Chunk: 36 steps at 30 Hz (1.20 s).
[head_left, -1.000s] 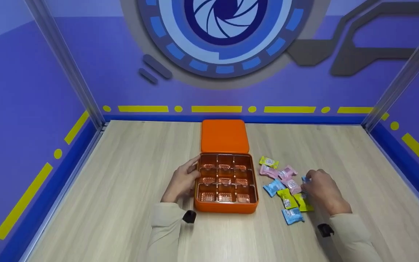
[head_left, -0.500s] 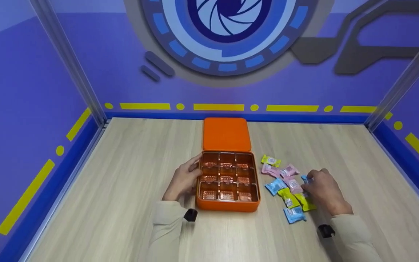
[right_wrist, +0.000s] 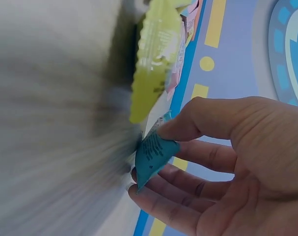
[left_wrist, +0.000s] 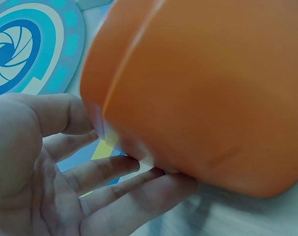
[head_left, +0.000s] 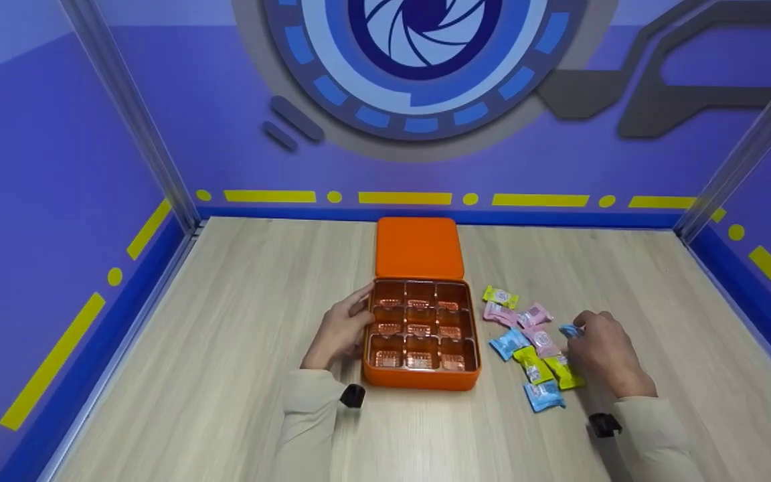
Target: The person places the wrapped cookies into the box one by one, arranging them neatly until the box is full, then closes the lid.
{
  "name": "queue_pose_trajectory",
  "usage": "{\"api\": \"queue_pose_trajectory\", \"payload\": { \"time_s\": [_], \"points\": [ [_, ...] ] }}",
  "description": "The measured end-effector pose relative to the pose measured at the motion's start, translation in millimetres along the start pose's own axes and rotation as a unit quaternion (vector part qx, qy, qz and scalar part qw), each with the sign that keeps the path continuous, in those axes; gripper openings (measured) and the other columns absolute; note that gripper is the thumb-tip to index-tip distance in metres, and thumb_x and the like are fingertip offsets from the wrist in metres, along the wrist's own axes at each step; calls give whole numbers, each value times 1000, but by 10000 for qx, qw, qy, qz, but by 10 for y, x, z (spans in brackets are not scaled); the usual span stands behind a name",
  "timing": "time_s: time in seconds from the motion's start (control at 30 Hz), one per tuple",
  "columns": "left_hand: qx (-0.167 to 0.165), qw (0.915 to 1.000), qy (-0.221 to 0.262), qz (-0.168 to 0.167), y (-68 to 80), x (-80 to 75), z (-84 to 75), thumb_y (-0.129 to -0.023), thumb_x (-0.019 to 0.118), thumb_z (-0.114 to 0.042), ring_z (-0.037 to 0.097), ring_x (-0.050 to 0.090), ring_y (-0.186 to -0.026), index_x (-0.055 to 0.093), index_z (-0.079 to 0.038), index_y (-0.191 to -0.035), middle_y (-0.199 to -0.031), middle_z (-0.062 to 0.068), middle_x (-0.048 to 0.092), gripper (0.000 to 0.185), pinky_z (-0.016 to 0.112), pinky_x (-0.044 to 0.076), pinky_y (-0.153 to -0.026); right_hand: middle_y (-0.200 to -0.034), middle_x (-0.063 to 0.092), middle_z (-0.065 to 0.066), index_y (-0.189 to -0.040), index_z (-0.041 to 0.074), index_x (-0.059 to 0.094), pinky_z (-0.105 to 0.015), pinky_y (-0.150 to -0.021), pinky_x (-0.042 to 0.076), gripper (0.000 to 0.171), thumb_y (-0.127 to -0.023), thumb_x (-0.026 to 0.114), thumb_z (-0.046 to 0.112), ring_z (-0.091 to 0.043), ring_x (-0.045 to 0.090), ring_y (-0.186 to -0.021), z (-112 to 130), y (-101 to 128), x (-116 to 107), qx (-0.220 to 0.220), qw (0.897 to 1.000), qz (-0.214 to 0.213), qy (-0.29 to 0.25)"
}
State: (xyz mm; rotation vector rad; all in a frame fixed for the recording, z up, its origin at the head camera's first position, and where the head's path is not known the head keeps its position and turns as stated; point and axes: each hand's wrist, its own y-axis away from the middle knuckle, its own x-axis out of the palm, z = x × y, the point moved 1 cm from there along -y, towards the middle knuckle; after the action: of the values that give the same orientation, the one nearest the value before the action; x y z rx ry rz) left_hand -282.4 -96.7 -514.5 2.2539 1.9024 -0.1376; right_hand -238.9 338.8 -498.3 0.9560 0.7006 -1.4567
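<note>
Blue-wrapped candy [right_wrist: 153, 155] sits pinched in the right hand's [head_left: 600, 351] grip, beside the loose sweets [head_left: 533, 341] on the desk [head_left: 225, 348]. Left hand [head_left: 338, 331], fingers relaxed, rests against the orange box's [head_left: 419, 383] left wall.

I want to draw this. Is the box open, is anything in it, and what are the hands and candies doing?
Orange box: open, its nine compartments hold no candy.
Lid: lying flat behind the box.
Left hand: resting against the box's left side.
Right hand: pinching a blue candy.
Other candies: loose on the table, right of the box.
</note>
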Motion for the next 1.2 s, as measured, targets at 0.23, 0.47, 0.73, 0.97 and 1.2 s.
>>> {"api": "queue_pose_trajectory", "payload": {
  "time_s": [0.23, 0.47, 0.73, 0.97, 1.2],
  "points": [
    [66, 9996, -16, -262, -3, 26, -11, -100, 58, -2, 29, 70, -110, 52, -17, -160, -150, 23, 58, 62, 35, 59, -74, -114, 58, -29, -128, -16, 60, -60, -94, 54, 36, -96, 64, 1, -40, 57, -97, -24, -4, 1, -42, 9999, -36, -84],
    [195, 9987, -224, -414, -12, 35, -22, -100, 58, -2, 24, 70, -101, 54, -14, -157, -145, 22, 62, 59, 25, 50, -64, -121, 58, -32, -135, -16, 55, -65, -101, 50, 39, -98, 60, -4, -44, 57, -104, -4, 3, -9, -60, 9996, -153, -211],
    [245, 9979, -326, -511, -25, 71, -24, -100, 59, -3, 30, 64, -128, 56, -13, -156, -143, 20, 64, 57, 42, 52, -105, -130, 57, -34, -140, -13, 55, -69, -105, 45, 40, -103, 60, 0, -48, 56, -113, 80, 9, -49, -331, 9977, -472, -358],
    [378, 9966, -427, -597, -31, 100, -15, -99, 60, -5, 30, 59, -134, 58, -11, -154, -141, 18, 66, 54, 48, 43, -115, -128, 64, -33, -133, -10, 63, -65, -102, 49, 35, -98, 63, -5, -48, 62, -111, 190, 16, 7, -941, 9885, -1157, -253],
    [441, 9959, -394, -689, -40, 112, -16, -98, 62, -6, 30, 56, -137, 60, -11, -152, -142, 17, 65, 54, 47, 40, -117, -126, 66, -30, -133, -8, 64, -64, -101, 51, 35, -99, 65, -2, -47, 64, -112, 293, 32, 63, -1231, 9844, -1181, -438]
  ]
}}
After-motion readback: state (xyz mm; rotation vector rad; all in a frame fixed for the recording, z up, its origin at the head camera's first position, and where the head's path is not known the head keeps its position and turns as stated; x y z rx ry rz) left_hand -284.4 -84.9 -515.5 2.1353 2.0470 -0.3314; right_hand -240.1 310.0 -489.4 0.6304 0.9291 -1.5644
